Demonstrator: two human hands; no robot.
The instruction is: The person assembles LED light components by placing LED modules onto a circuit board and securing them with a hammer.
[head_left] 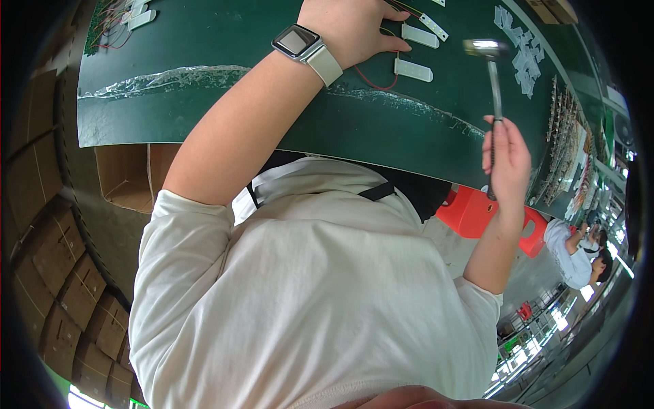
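My right hand [509, 160] is wrapped round the dark grip of a hammer [496, 88]. The shaft points away from me, and its shiny metal head is blurred above the table. At the far edge of the view, my left hand [354, 31] reaches over the green table [204, 112], thumb and finger apart. Near its fingertips lie small white round-ended casings, one beside the thumb [420, 36] and a nearer casing [413, 69]. A white strip with small holes [434, 27] lies just beyond. Red and yellow wires run from these pieces under my hand.
Clear plastic scraps [524, 58] and a row of wired strips [565, 143] lie on the right. More wired white pieces [142, 19] sit far left. A red stool [470, 211], cardboard boxes [61, 245] and another person [572, 255] are beyond the table.
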